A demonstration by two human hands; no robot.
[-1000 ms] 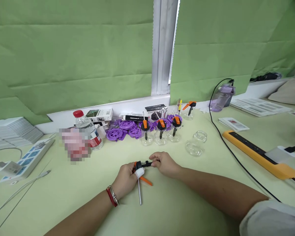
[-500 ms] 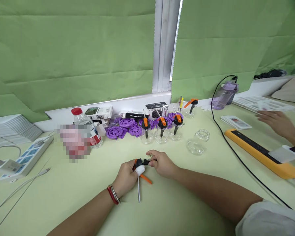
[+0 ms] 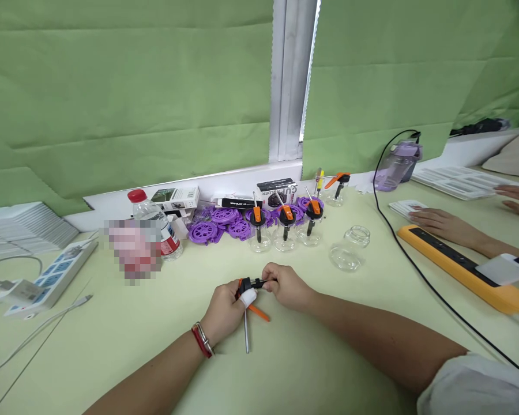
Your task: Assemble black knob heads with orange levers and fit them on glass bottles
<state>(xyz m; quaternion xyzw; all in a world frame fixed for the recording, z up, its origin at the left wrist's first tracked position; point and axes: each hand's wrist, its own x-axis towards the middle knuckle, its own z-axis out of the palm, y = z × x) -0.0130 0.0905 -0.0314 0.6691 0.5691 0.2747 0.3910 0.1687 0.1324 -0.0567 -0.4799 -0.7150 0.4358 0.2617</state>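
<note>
My left hand (image 3: 227, 308), with white tape round its thumb, grips a black-and-orange jar-top mechanism (image 3: 245, 285). A metal rod (image 3: 247, 334) and an orange lever (image 3: 258, 312) stick out below it toward me. My right hand (image 3: 283, 285) is closed in a pinch on the end of the black shaft (image 3: 258, 283); the fingertips hide what lies between them. Beyond my hands stand several glass jars (image 3: 260, 243) topped with like black-and-orange mechanisms. To the right, an open glass jar (image 3: 348, 253) lies on its side.
Purple perforated discs (image 3: 205, 231) and small boxes (image 3: 179, 197) line the wall. Left are a red-capped bottle (image 3: 169, 245) and a white power strip (image 3: 54, 276). Right are a black cable (image 3: 409, 262), an orange power strip (image 3: 458, 262) and another person's hands (image 3: 447, 225).
The fingers of my right hand have curled in closer round the shaft's end. At the right, the other person's hand has come to a stack of cards, and a second hand shows.
</note>
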